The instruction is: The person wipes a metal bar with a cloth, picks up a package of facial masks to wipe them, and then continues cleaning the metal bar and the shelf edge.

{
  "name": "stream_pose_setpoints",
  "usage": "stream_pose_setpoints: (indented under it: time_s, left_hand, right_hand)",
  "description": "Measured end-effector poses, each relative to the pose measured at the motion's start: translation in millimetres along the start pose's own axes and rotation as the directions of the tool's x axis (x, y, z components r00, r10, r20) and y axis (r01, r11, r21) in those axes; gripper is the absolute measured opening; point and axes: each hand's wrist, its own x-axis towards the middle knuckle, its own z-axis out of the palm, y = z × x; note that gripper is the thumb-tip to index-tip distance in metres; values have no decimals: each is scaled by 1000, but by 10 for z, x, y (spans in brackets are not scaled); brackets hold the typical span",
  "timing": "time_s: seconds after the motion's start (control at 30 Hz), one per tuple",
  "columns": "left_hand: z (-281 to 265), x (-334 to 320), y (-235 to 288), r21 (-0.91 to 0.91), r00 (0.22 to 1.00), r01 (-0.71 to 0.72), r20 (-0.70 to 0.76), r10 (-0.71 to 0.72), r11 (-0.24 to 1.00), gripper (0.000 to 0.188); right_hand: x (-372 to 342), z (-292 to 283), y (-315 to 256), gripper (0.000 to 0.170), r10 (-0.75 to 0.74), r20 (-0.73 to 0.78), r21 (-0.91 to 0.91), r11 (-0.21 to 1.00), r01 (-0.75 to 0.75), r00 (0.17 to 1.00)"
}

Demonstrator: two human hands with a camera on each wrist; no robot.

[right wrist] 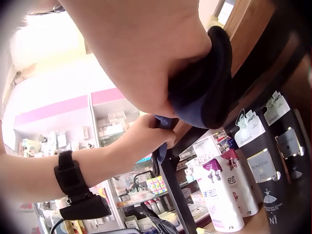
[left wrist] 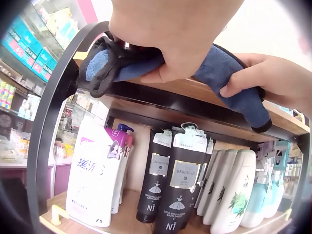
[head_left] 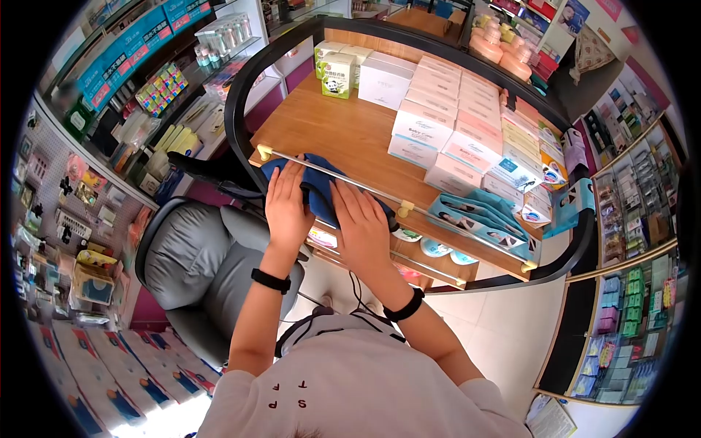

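A dark blue cloth with black edging [head_left: 319, 191] lies over the front edge and rail of the wooden top shelf. On its left part is the left hand [head_left: 288, 208], fingers forward over the cloth; the left wrist view shows the left thumb and palm [left wrist: 170, 39] gripping it. A little to the right, the right hand [head_left: 361, 226] holds the cloth's other part, fingers on top and thumb against the hanging side [left wrist: 248, 105]. In the right wrist view the cloth [right wrist: 202, 97] bunches under the right palm, which hides those fingers.
White and pink boxes [head_left: 423, 124] and a green panda box [head_left: 337, 75] stand on the shelf, with blue packs [head_left: 482, 219] at the right front. Black tubes [left wrist: 183, 180] and white bottles [left wrist: 90, 180] fill the tier below. A grey chair [head_left: 190, 248] stands left.
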Motion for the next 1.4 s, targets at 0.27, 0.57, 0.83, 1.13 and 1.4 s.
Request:
stream_pose_setpoints:
  time_s: [0.27,0.57,0.83,1.13,1.4]
  left_hand:
    - [-65,-145,337,-124,1000,-10,-12,9,992,76]
    - [89,-359,1172,-324,979,-146,89,183,935,76]
    - [56,-376,1190,-320,956,-237,91,279,917,76]
    - [-51,-326,725,-164,979,-151,114,170,975,77]
    - [-192,-131,173,-76,998,-27,50,31,997,78]
  right_hand:
    - [-295,-505,207,72,30,92,53,998,-35,995]
    - [-939,-1139,598,69,183,11,70,981,-183,983]
    - [-1050,-1171,565,70,245,-38,18,970,-244,969]
    - [-741,-810,484,64,40,42,167,985,-47,998]
    - [-293,-235,224,57,-58,-13,306,950,59,998]
